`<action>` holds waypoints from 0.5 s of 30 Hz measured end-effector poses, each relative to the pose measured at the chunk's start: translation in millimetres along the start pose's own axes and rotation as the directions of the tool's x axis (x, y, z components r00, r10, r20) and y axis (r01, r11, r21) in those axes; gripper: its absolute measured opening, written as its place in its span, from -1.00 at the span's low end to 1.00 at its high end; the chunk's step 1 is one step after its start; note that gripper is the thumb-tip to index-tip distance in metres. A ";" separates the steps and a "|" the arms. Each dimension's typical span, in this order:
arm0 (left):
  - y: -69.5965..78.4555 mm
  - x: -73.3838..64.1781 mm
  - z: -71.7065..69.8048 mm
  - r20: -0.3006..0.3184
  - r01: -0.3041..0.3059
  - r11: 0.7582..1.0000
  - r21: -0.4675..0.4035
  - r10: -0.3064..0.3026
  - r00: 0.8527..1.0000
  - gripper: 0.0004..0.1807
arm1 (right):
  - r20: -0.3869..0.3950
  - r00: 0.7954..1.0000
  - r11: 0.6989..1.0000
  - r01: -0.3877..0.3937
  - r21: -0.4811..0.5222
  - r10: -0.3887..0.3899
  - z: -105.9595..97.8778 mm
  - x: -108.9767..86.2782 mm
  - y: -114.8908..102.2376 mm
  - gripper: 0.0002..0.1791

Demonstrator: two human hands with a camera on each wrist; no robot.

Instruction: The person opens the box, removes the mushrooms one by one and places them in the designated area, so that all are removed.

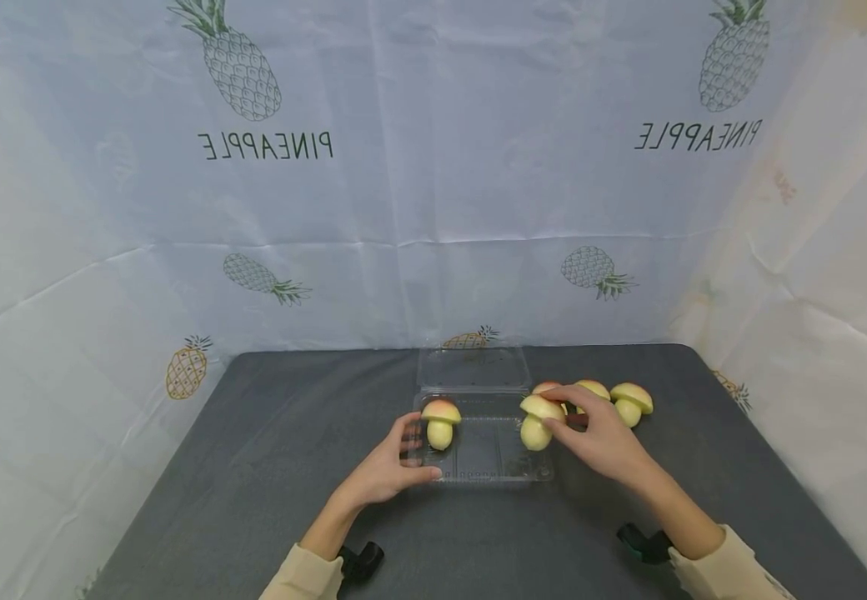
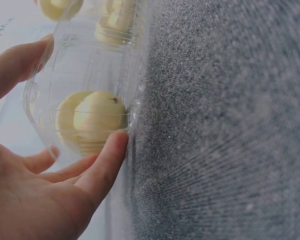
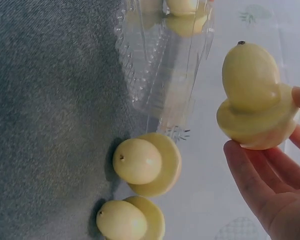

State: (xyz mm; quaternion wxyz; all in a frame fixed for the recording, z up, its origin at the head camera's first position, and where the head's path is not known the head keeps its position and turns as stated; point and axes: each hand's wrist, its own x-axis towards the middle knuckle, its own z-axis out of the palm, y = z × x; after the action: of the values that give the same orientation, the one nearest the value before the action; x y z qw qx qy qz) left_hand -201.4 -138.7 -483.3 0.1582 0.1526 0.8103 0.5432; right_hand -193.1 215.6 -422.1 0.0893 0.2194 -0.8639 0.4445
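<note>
A clear plastic clamshell box (image 1: pixel 478 462) lies with its lid (image 1: pixel 473 369) folded back. At its left side stands a mushroom-shaped piece (image 1: pixel 440 435), pale yellow-green with a reddish cap top. My left hand (image 1: pixel 391 467) grips the box's front left corner, thumb at the front edge and fingers along the side wall; in the left wrist view the fingers (image 2: pixel 107 162) touch the plastic. Above the box's right end, my right hand (image 1: pixel 602 433) pinches a second mushroom-shaped piece (image 3: pixel 250 77) by its cap, stem downward.
Several more mushroom-shaped pieces, one at the right end (image 1: pixel 631 402), stand right of the box and behind my right hand, partly hidden. The dark grey table (image 1: pixel 313 400) ends at a white curtain (image 1: pixel 433 192) printed with pineapples.
</note>
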 end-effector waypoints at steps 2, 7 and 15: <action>-0.1 0.1 0.1 -0.001 0.003 1.000 -0.001 -0.003 1.000 0.05 | -0.006 1.000 1.000 -0.010 -0.008 0.010 -2.0 -1.8 0.1 -0.59; -0.9 0.5 0.2 0.001 0.004 1.000 -0.006 -0.004 1.000 0.05 | -0.034 0.999 0.999 -0.012 -0.037 0.011 -7.5 -6.2 3.8 -0.57; -1.5 0.0 0.7 0.007 0.002 1.000 -0.021 -0.002 1.000 0.06 | -0.058 0.998 0.997 -0.006 -0.074 0.001 -17.3 -9.1 13.6 -0.57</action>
State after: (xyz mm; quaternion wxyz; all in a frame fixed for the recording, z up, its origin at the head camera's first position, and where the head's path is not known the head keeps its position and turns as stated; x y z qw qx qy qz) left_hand -201.2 -138.7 -485.0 0.1633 0.1521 0.8042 0.5509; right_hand -192.0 239.3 -425.0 0.1215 0.2016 -0.8773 0.4183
